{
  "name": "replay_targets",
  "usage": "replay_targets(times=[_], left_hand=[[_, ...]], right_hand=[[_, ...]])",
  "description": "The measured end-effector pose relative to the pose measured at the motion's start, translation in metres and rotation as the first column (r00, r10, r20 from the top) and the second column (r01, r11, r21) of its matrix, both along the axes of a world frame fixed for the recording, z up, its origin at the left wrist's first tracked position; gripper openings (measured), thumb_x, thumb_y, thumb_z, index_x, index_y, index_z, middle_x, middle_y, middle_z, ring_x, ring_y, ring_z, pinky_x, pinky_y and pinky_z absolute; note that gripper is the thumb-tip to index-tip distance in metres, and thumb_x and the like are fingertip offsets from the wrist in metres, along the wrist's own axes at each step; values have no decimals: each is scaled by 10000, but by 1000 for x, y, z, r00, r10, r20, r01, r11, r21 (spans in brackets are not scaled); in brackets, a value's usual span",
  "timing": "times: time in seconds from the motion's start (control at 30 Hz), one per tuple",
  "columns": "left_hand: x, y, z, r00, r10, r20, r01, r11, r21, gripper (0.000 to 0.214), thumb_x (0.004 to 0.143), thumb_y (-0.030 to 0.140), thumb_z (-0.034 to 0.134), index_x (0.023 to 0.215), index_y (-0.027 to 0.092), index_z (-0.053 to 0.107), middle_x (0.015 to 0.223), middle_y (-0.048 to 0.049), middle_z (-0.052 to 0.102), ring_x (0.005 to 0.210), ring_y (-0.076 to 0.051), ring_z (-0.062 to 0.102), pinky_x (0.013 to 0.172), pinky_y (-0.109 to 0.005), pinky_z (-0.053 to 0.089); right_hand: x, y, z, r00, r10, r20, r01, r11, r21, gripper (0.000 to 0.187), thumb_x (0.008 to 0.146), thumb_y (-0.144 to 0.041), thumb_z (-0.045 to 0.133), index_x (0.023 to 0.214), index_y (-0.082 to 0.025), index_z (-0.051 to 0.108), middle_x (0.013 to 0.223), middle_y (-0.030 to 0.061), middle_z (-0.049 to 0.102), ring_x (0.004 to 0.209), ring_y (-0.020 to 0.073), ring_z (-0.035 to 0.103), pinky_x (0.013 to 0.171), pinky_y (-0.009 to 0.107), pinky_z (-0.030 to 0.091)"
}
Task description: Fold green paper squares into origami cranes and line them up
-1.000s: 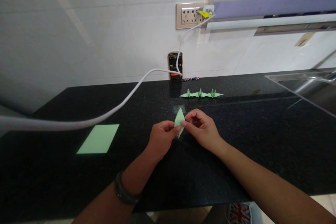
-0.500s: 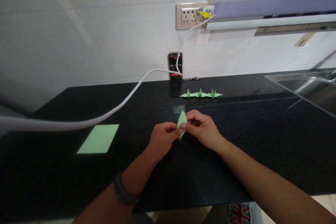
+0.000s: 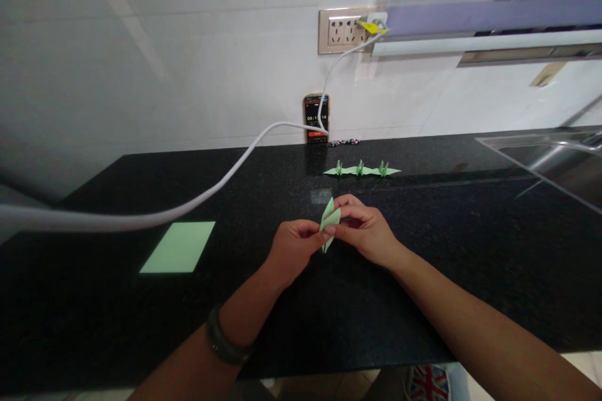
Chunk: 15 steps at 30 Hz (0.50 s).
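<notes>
A piece of folded green origami paper (image 3: 330, 218) is held between both hands above the dark counter. My left hand (image 3: 297, 247) pinches its lower left side with thumb and fingers. On the right side, my right hand (image 3: 364, 225) grips the paper, its thumb in front and fingers behind. The upper part of the paper stands apart in two pointed flaps. Beyond the hands, three folded green paper cranes (image 3: 360, 169) stand in a row, wings touching or overlapping. Flat on the counter to the left lies green paper (image 3: 179, 247); whether it is one sheet or a stack I cannot tell.
A phone (image 3: 316, 119) showing a timer leans on the wall, with a beaded strap (image 3: 345, 142) beside it. A white cable (image 3: 221, 185) runs from the wall socket (image 3: 342, 31) across the left foreground. At the right is a metal sink (image 3: 564, 166). The black counter (image 3: 367, 326) has a near edge.
The folded paper's front flap has opened out to the right, leaving a gap between two points. Both hands keep their hold. The whole view has shifted slightly.
</notes>
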<state>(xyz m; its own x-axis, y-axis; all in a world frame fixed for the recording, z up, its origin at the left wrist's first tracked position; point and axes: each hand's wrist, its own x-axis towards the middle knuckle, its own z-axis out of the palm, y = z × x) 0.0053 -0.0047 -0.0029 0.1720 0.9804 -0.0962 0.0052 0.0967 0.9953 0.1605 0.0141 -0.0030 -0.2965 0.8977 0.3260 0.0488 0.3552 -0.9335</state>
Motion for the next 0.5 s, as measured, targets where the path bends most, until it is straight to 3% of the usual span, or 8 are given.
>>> replay_targets(times=[0.3, 0.5], left_hand=[[-1, 0, -5, 999, -14, -45, 17, 998, 68, 252, 651, 356, 630, 748, 130, 688, 645, -33, 638, 611, -137, 549, 599, -252, 421], [-1, 1, -1, 993, 10, 116, -6, 999, -34, 257, 634, 357, 646, 743, 128, 690, 624, -33, 631, 585, -127, 548, 593, -255, 436]], right_hand=[[0, 0, -2, 999, -51, -16, 52, 992, 118, 70, 675, -252, 667, 741, -269, 686, 812, 20, 508, 769, 143, 504, 673, 300, 442], [5, 1, -1, 993, 5, 122, -37, 966, 257, 157, 743, -219, 592, 831, -308, 687, 898, 31, 483, 742, 132, 482, 633, 290, 422]])
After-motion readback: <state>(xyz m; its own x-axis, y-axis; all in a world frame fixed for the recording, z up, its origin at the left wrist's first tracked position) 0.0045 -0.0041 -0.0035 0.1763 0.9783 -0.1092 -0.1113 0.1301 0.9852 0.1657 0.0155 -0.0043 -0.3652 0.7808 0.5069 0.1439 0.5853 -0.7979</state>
